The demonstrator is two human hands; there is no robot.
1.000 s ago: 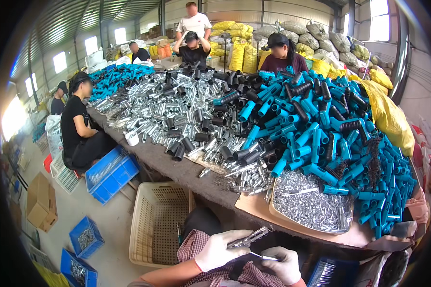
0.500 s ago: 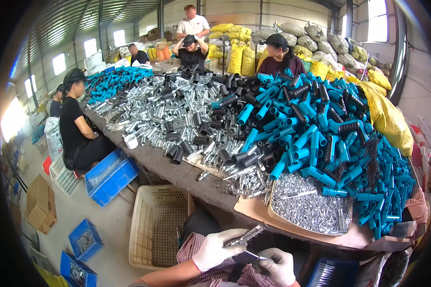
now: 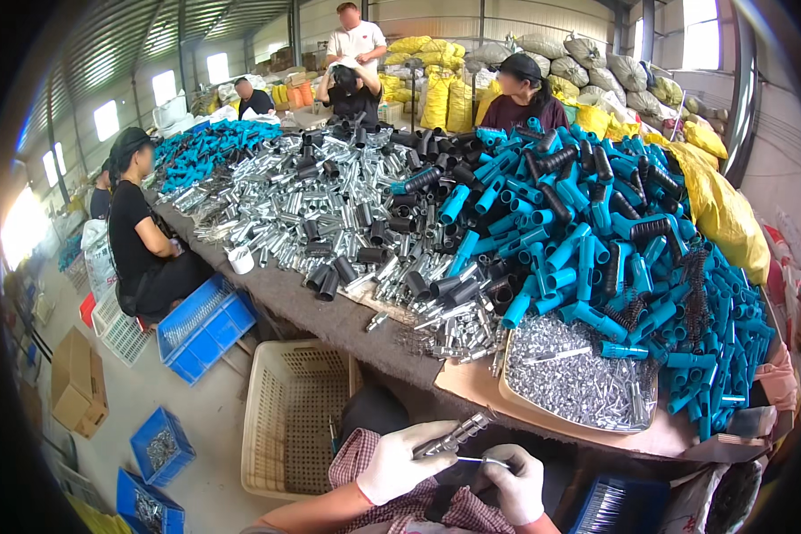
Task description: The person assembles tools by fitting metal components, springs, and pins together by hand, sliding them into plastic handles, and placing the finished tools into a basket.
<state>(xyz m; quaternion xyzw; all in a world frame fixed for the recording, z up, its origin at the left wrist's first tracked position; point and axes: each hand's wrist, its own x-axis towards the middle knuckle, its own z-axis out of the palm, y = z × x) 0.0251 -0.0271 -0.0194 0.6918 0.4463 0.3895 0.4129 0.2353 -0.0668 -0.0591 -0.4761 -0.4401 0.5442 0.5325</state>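
My left hand (image 3: 400, 465), in a white glove, is closed around a ribbed metal cylinder part (image 3: 461, 436) over my lap. My right hand (image 3: 514, 481), also gloved in white, pinches a thin metal rod (image 3: 481, 460). The rod lies almost level, its left end close to the lower side of the cylinder part; whether it enters the part I cannot tell. A shallow tray (image 3: 587, 424) of small silver metal pieces stands on the table edge just beyond my hands.
Teal plastic handles (image 3: 587, 258) pile high at the right. Silver metal tubes (image 3: 303, 205) cover the table's middle. A beige crate (image 3: 256, 418) stands left of my lap, a blue bin (image 3: 618, 512) of rods at my right. Blue crates (image 3: 200, 329) sit further left. Several people surround the table.
My right hand has risen slightly, and the rod has turned from slanting to nearly level. Across the table, a seated person has lowered their head.
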